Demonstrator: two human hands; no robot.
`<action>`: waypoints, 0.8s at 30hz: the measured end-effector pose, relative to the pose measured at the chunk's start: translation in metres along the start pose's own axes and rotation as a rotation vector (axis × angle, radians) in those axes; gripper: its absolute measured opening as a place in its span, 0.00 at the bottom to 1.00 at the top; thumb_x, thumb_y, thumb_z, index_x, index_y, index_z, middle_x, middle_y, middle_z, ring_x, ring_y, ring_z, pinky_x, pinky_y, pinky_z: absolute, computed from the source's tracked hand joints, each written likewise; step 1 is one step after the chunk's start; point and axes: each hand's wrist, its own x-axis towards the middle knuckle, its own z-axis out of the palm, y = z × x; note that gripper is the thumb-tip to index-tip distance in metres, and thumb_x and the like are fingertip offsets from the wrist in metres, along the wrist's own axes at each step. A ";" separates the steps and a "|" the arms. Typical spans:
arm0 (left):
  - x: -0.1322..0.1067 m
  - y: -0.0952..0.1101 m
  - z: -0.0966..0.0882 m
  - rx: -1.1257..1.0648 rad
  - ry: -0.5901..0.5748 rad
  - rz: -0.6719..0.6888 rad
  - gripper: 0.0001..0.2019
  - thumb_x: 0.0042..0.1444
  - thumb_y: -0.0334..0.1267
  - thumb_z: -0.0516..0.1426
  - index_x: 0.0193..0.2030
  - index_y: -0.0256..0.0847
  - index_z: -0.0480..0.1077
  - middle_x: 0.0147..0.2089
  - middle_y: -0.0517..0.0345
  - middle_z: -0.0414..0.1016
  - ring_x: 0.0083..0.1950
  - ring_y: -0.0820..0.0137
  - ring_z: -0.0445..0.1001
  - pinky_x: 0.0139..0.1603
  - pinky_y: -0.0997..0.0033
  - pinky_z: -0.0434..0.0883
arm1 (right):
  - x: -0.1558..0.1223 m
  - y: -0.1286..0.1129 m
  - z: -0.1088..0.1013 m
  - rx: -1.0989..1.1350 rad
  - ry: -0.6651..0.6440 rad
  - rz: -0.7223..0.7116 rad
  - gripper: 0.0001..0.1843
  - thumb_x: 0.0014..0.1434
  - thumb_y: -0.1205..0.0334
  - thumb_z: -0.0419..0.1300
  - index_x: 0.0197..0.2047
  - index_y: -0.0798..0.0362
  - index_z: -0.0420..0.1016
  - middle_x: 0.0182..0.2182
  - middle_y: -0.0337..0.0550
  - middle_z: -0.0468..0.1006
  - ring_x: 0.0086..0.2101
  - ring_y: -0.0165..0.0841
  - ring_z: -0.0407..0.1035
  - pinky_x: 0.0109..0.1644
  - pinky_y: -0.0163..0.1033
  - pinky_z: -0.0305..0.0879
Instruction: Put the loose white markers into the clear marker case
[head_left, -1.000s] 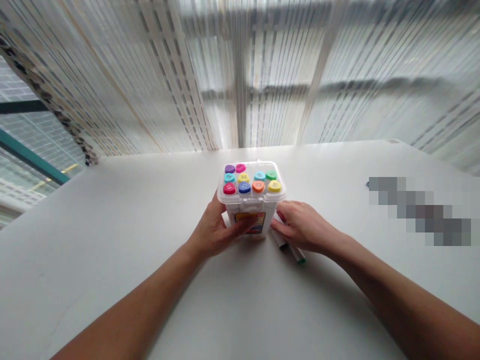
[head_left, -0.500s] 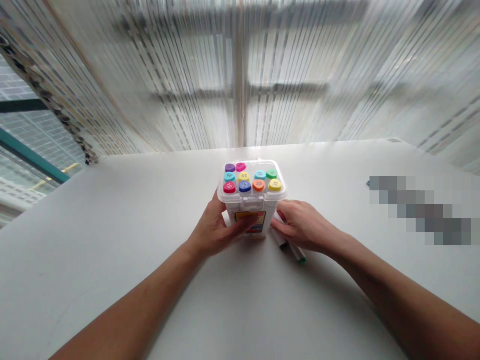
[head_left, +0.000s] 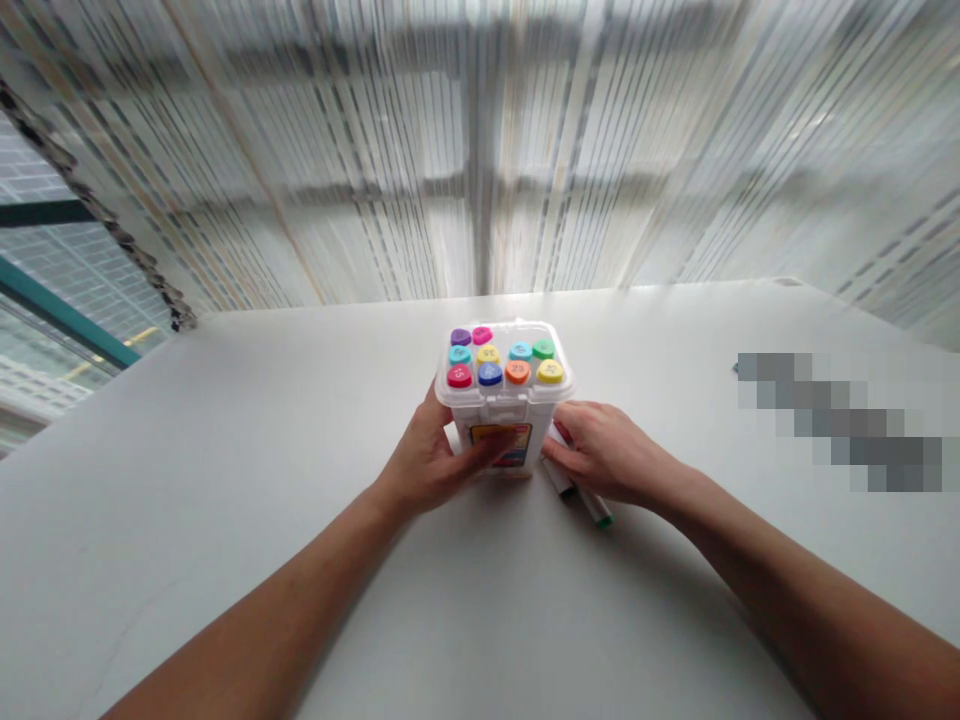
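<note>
A clear plastic marker box (head_left: 504, 400) stands upright on the white table (head_left: 300, 480), its shut lid showing several coloured marker caps. My left hand (head_left: 433, 462) wraps the box's left and front side, thumb across the label. My right hand (head_left: 604, 450) lies beside the box's right side, fingers curled over two loose markers (head_left: 581, 494) that lie on the table, one with a green cap.
A blurred-out patch (head_left: 840, 420) covers something on the table at the right. A string curtain (head_left: 480, 150) hangs behind the far table edge, with a window (head_left: 52, 290) at the left.
</note>
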 end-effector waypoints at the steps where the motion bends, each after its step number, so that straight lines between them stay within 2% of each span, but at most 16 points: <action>1: 0.000 0.000 0.000 0.002 0.002 0.001 0.18 0.51 0.46 0.62 0.45 0.38 0.72 0.46 0.46 0.77 0.58 0.53 0.68 0.59 0.51 0.64 | 0.000 0.000 0.000 0.001 -0.001 -0.001 0.08 0.61 0.60 0.52 0.35 0.53 0.70 0.26 0.41 0.74 0.28 0.32 0.66 0.30 0.33 0.52; 11: 0.001 0.002 0.000 -0.002 0.001 0.003 0.16 0.51 0.45 0.62 0.43 0.38 0.72 0.49 0.46 0.76 0.57 0.53 0.69 0.58 0.53 0.64 | 0.000 0.001 0.001 -0.002 0.009 -0.013 0.09 0.61 0.59 0.52 0.35 0.53 0.70 0.25 0.40 0.73 0.28 0.32 0.66 0.31 0.33 0.52; 15: 0.001 0.003 0.001 -0.005 0.000 0.011 0.17 0.51 0.46 0.61 0.44 0.37 0.71 0.54 0.44 0.73 0.57 0.53 0.69 0.59 0.53 0.64 | -0.001 0.000 0.001 0.007 0.005 -0.008 0.09 0.61 0.59 0.52 0.34 0.53 0.69 0.25 0.40 0.73 0.27 0.32 0.65 0.30 0.33 0.52; 24: -0.001 0.001 0.002 -0.017 -0.007 -0.012 0.18 0.52 0.45 0.61 0.46 0.37 0.71 0.55 0.44 0.72 0.55 0.54 0.70 0.58 0.55 0.65 | 0.000 0.002 0.002 0.014 0.001 -0.004 0.09 0.62 0.60 0.52 0.33 0.53 0.69 0.27 0.41 0.74 0.29 0.33 0.66 0.32 0.33 0.52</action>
